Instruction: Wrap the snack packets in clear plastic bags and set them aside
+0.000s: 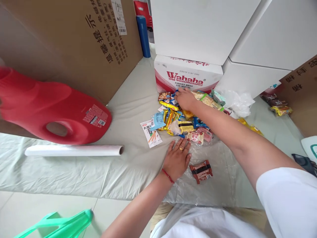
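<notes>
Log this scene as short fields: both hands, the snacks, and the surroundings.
Left hand: palm down, fingers spread, at the near edge of the snack pile
Right hand: at the pile's far side; grip unclear
Separate item: brown-wrapped snack, right of the left hand
Behind pile: Wahaha box
Left side: red jug, white roll
</notes>
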### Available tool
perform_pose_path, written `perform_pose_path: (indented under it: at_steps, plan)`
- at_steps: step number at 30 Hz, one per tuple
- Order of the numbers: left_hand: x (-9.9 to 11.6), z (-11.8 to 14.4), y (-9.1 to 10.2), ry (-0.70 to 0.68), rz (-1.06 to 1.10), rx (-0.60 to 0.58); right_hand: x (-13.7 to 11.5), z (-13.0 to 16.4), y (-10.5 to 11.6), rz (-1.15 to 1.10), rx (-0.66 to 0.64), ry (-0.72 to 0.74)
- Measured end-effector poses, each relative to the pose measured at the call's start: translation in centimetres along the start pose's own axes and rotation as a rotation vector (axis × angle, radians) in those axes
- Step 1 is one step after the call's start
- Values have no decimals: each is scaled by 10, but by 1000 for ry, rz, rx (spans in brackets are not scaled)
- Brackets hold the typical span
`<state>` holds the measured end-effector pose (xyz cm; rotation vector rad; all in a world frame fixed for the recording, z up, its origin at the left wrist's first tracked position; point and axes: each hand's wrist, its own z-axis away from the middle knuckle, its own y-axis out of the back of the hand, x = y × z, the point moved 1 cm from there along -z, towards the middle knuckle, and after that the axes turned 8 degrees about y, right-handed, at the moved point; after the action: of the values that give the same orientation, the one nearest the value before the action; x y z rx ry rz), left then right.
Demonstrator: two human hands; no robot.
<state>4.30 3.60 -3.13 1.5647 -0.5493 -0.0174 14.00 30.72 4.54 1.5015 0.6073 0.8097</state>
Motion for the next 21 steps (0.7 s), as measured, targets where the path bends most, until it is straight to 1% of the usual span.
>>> perform_pose_path:
  at_steps: [1,3,4,6,7,8,9,10,11,12,14,15,17,19,21]
  plan:
    - [0,0,0,0,5,1,0,5,5,8,33,-5]
    - [0,0,-1,-5,14,3,0,28,21,-29,147,-55]
    - [1,0,-1,-6,20,2,-1,46,31,-74,213,-96]
    - [1,-1,0,1,29,-9,-7,91,50,-220,336,-173]
    - [2,-1,0,7,33,-16,-13,116,57,-320,368,-194]
    - [2,-1,1,13,34,-21,-22,142,63,-440,338,-180]
    - [2,-2,2,17,34,-25,-34,167,66,-565,273,-139]
    - [3,-2,3,18,33,-29,-49,191,67,-666,177,-78]
    - [3,-2,4,16,31,-34,-65,213,65,-729,83,-19]
    - [4,-2,5,15,28,-38,-81,233,62,-771,11,11]
    - [5,-3,6,12,13,-47,-111,263,49,-803,-86,29]
    - [5,-3,6,9,0,-48,-124,273,41,-787,-113,28]
    - [7,-3,6,4,-32,-44,-143,284,24,-722,-134,36]
    - [8,-3,6,0,-67,-43,-155,286,11,-647,-117,50]
    - [9,-3,5,1,-98,-48,-161,286,4,-595,-90,56]
